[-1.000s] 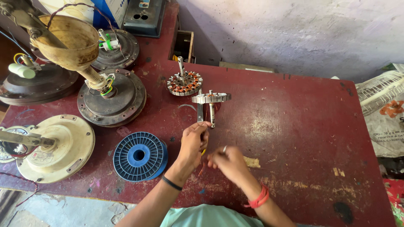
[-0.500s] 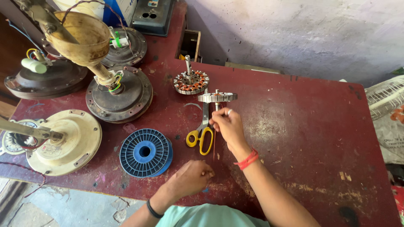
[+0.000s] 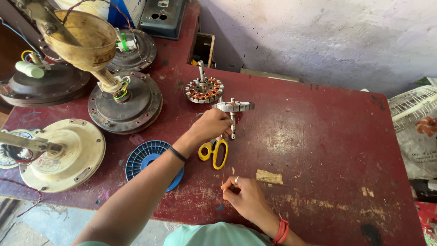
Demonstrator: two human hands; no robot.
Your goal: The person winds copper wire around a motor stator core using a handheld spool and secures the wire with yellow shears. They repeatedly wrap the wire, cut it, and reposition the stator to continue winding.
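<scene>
The left hand [image 3: 214, 124] is now closing its grip on the bare metal core [image 3: 233, 108], where the right hand was 0.5 seconds ago. The right hand [image 3: 246, 198] is pinching thin copper wire [image 3: 223, 180] near the surface [image 3: 327, 136] edge, beside yellow scissors [image 3: 215, 151].

The left hand [image 3: 213, 124] covers the blades of the yellow-handled scissors [image 3: 214, 152] and the lower face of the bare stator [image 3: 233, 107] beside them, so what its grip closes on cannot be told. The left forearm crosses the blue wire spool [image 3: 145, 157], hiding its right half. Below the scissors, the right hand [image 3: 248, 198] pinches a strand too thin to identify, its fingertips curled out of sight. Left of the spool, the cream fan motor [image 3: 68, 152] runs past the picture's edge, as does the tabletop [image 3: 327, 150] at its near side.
</scene>
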